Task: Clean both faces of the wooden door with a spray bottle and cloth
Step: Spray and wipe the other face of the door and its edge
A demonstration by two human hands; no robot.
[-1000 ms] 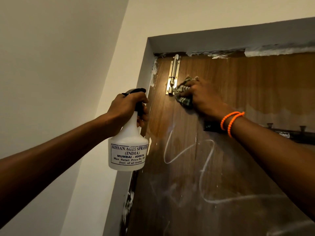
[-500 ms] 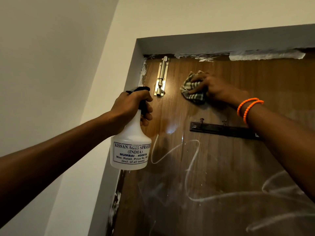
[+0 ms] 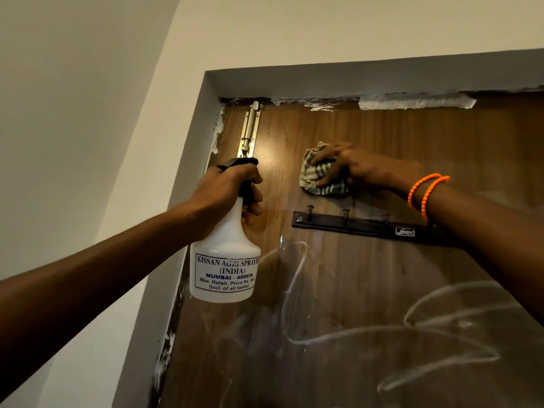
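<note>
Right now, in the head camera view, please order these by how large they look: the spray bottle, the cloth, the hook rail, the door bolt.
1. Hook rail, though the right arm hides its end.
2. Spray bottle; it is nearer the camera, so unsure.
3. Door bolt and cloth look alike.

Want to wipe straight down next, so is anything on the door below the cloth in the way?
Yes. A dark hook rail is fixed to the door just below the cloth under the right hand, its pegs sticking out; white scribbles lie beneath it.
</note>
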